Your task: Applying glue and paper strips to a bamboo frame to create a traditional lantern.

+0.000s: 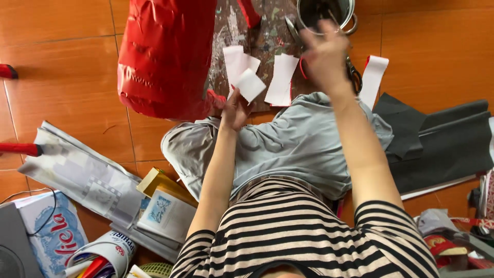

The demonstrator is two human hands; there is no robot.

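Left hand (235,109) pinches small white paper square (250,85), grip closed on its near corner, above paint-spattered board (267,38) at far centre. Right hand (325,56) blurred, raised near metal pot (350,15); grip state unclear. 2 white paper strips (282,80) lie on board. Glossy red wrapped cylinder (164,56) far left.

A glossy, crinkled red foil-wrapped shape (164,56) is gleaming far left; white matt paper pieces (250,85) are lying by a shiny metal pot (350,15); the orange floor tiles (62,67) are looking smooth.
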